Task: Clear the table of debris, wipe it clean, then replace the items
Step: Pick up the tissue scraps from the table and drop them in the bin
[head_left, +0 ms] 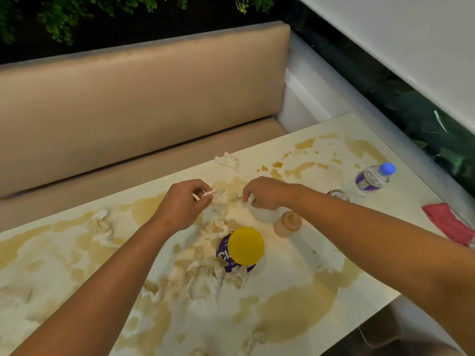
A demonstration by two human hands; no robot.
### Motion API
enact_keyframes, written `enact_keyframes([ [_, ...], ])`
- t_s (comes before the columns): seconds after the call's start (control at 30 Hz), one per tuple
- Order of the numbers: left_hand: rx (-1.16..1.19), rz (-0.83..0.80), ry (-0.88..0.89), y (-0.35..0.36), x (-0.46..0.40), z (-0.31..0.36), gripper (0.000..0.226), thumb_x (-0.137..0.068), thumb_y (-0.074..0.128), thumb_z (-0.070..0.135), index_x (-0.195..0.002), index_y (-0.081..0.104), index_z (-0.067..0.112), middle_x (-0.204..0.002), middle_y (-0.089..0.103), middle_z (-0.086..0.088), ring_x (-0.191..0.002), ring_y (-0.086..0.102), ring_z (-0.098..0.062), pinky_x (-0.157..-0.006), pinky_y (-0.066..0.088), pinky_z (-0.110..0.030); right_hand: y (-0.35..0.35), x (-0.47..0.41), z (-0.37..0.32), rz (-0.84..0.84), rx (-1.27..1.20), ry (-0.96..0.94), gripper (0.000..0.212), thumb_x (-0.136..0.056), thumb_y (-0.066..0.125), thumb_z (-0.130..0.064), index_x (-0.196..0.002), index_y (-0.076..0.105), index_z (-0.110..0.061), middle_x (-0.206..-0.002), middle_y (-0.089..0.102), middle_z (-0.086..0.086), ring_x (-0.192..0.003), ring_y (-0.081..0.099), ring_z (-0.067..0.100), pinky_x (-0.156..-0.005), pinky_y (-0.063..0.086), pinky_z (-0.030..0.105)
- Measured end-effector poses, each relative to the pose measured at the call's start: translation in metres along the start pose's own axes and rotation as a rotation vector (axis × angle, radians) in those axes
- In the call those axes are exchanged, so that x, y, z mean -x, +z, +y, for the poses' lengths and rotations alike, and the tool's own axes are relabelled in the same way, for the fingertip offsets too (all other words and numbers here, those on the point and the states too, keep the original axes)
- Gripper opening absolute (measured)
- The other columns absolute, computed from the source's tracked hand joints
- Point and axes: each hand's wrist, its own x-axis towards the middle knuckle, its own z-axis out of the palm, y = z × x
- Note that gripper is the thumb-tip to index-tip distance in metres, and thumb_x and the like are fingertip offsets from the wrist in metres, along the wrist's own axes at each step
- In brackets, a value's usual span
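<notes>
Soggy tissue (218,227) at twelve o'clock: our left hand (183,204) and right hand (264,192) each pinch scraps, probably; we gather inward, lifting gently.

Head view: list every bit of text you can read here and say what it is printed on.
"Cla": large white letters on the purple label under the yellow cap; the rest is hidden.
Small white lines on the same label: too blurred to read.
Water bottle label: too small to read.

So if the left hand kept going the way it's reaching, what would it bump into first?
Probably the crumpled tissue near the table's far edge, past the scrap the left hand is pinching. Depth is hard to judge, though.
</notes>
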Motion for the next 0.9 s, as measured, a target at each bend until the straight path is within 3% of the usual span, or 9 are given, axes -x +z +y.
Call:
enact_keyframes([
  [0.27,0.060,-0.012,0.075,0.012,0.012,0.044,0.002,-0.093,0.073,0.030,-0.094,0.072,0.029,-0.085,0.067,0.011,-0.070,0.062,-0.009,-0.063,0.044,-0.022,-0.028,0.108,0.013,0.270,-0.205,-0.037,0.028,-0.097,0.064,-0.027,-0.126,0.065,-0.029,-0.121,0.065,-0.005,-0.096,0.057,0.011,-0.082,0.045,0.029],
  [0.47,0.220,-0.050,0.114,0.036,0.033,0.094,0.001,-0.092,0.074,0.022,-0.092,0.073,0.022,-0.077,0.069,0.007,-0.069,0.062,-0.004,-0.062,0.045,-0.012,-0.003,0.193,0.034,0.451,-0.394,-0.034,0.033,-0.097,0.066,-0.030,-0.129,0.062,-0.032,-0.104,0.057,-0.027,-0.089,0.054,-0.013,-0.077,0.038,0.011],
  [0.57,0.304,-0.108,0.113,0.058,0.043,0.120,0.001,-0.093,0.073,0.018,-0.093,0.073,0.020,-0.072,0.067,0.016,-0.068,0.061,-0.004,-0.063,0.046,-0.014,0.019,0.233,0.049,0.534,-0.508,-0.026,0.035,-0.096,0.069,-0.025,-0.130,0.061,-0.030,-0.094,0.052,-0.038,-0.091,0.054,-0.011,-0.077,0.039,0.008],
  [0.73,0.409,-0.165,0.111,0.105,0.057,0.165,0.006,-0.093,0.073,0.017,-0.097,0.075,0.020,-0.083,0.072,-0.003,-0.079,0.065,-0.027,-0.073,0.054,-0.040,0.065,0.288,0.080,0.621,-0.664,0.023,0.043,-0.096,0.070,-0.025,-0.137,0.057,-0.029,-0.105,0.055,-0.035,-0.092,0.057,-0.007,-0.079,0.041,0.008],
  [0.9,0.452,-0.270,0.108,0.165,0.080,0.217,0.012,-0.094,0.071,0.015,-0.094,0.075,0.025,-0.085,0.075,0.003,-0.077,0.068,-0.017,-0.073,0.054,-0.029,0.114,0.341,0.116,0.668,-0.857,0.134,0.048,-0.097,0.069,-0.022,-0.138,0.051,-0.037,-0.110,0.055,-0.034,-0.100,0.056,-0.013,-0.084,0.041,0.005],
])
